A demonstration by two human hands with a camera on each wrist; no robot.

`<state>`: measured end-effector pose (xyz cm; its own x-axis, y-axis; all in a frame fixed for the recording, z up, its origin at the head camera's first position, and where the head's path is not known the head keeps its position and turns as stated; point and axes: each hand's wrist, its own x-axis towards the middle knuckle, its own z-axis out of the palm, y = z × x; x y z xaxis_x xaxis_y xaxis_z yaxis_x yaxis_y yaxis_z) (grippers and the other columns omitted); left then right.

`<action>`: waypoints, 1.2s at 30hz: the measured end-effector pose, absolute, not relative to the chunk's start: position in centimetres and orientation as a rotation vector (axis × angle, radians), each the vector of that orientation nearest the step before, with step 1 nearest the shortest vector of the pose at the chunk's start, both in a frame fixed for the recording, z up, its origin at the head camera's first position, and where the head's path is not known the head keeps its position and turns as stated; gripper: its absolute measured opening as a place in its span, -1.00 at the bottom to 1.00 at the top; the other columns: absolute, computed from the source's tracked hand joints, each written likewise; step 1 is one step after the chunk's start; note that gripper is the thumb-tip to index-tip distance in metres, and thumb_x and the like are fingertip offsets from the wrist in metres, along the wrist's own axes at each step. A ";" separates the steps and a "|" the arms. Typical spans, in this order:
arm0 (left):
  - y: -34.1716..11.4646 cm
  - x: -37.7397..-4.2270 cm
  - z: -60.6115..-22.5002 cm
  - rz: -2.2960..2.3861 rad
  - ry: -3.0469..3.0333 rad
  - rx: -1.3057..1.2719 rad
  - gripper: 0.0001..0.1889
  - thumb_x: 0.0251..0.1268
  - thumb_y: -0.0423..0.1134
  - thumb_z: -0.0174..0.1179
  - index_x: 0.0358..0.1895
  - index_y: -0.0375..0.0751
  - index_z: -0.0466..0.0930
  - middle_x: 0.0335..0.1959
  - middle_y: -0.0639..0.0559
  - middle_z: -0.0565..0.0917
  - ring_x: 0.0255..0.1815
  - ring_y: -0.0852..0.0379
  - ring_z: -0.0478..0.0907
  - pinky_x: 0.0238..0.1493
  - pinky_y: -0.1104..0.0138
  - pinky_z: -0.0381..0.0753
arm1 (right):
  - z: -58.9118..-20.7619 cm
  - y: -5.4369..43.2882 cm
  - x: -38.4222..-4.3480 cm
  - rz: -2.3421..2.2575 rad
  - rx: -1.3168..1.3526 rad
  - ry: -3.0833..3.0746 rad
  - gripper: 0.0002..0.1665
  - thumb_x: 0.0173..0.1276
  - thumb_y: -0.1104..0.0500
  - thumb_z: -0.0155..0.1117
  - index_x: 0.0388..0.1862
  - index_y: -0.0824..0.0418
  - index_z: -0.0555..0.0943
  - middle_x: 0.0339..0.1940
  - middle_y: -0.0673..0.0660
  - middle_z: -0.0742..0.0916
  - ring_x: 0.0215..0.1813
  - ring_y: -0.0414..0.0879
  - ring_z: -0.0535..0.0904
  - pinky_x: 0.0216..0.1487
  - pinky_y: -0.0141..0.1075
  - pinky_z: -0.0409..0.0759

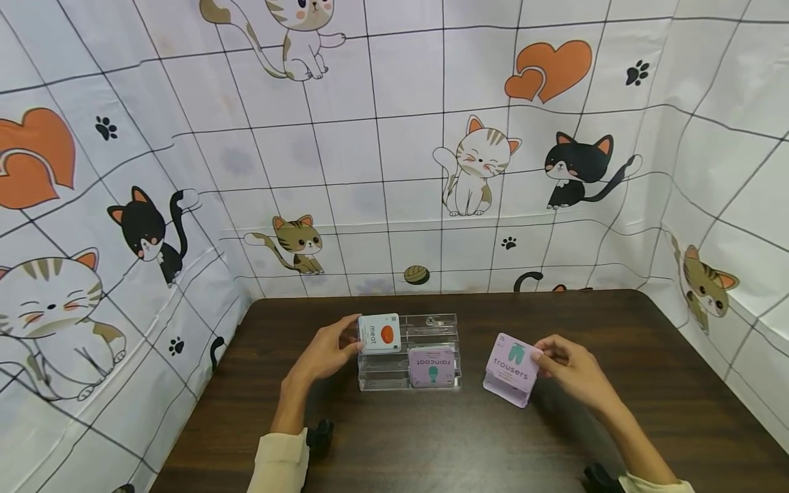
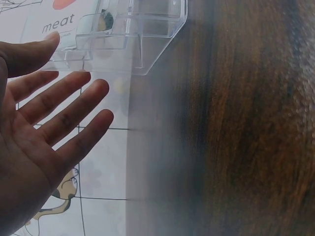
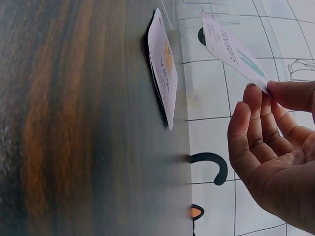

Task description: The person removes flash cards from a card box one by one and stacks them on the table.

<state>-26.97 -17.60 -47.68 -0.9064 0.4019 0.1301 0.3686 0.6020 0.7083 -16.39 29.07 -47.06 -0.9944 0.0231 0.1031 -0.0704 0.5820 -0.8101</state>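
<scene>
A clear tiered plastic card holder (image 1: 379,381) stands on the table. A white "meat" card (image 1: 379,333) sits in its upper left part and a purple "raincoat" card (image 1: 432,368) in its lower right. My left hand (image 1: 329,349) is at the holder's left side; its thumb (image 2: 53,40) touches the meat card's front, the other fingers straight and spread. My right hand (image 1: 570,370) pinches the corner of a purple "trousers" card (image 1: 511,363) between thumb and fingers. Below that raised card, a purple "vest" card (image 3: 163,73) lies on the table, seemingly atop others.
The dark wooden table (image 1: 394,438) has its back edge against a white cat-print curtain (image 1: 407,157), which also hangs along both sides. Dark bands (image 1: 320,435) sit at the wrists, by the pale sleeves (image 1: 279,462).
</scene>
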 end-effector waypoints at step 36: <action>-17.6 -27.0 -47.7 1.198 2.779 0.657 -0.33 0.54 -0.29 0.33 0.62 -0.26 0.34 0.25 -0.17 0.72 0.16 -0.08 0.75 0.13 0.02 0.74 | -48.6 29.0 -16.7 1.398 0.017 -2.779 -0.74 0.60 0.19 0.33 0.07 0.37 0.63 -0.19 0.16 0.81 -0.28 -0.20 0.72 -0.26 -0.39 0.69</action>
<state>-27.02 -17.64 -47.73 -0.9091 0.3979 0.1235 0.3630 0.6110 0.7035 -16.66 29.00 -48.60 -0.9995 0.0041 0.0319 -0.0231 0.5960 -0.8026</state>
